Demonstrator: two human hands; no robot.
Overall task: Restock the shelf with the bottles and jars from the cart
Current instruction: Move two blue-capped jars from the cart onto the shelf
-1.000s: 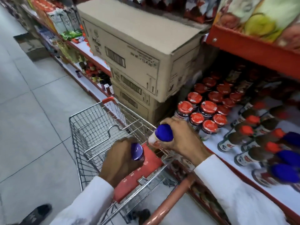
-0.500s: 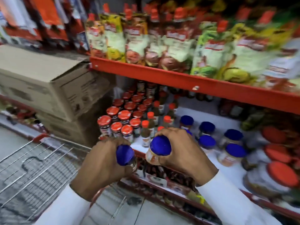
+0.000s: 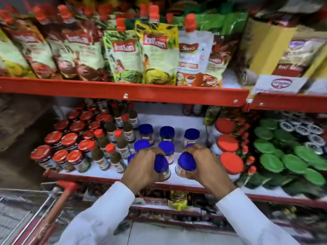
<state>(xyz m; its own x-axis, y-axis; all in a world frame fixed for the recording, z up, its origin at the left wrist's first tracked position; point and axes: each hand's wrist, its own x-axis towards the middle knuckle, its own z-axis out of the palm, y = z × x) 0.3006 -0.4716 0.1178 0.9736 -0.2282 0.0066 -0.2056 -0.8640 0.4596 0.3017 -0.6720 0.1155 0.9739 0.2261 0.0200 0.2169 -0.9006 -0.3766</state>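
Both hands have swung off the cart and come forward to the front edge of the white shelf, each carrying one blue-lidded jar. Left hand closed around left jar, fingers wrapped over the body, lid poking out toward camera. Right hand closed around right jar, same grip, pale label showing under the lid. Two held jars sit just beside each other, a small gap between, low over the shelf front; cannot tell if either base touches down.

Behind the hands, blue-lidded jars already on the shelf: count 6 visible, three in the back row, two in the middle row, one lid edge peeking left of the left hand. Left of those, brown sauce bottles with orange caps, roughly 8, blurred. Further left, red-lidded jars, about 14, packed in rows. Right of the hands, 3 big red-lidded tubs in a line front to back. Far right, green lids, many, too blurred to count.

Upper shelf holds spouted pouches standing in a row. Cart at lower left, only red handle and wire edge in view.
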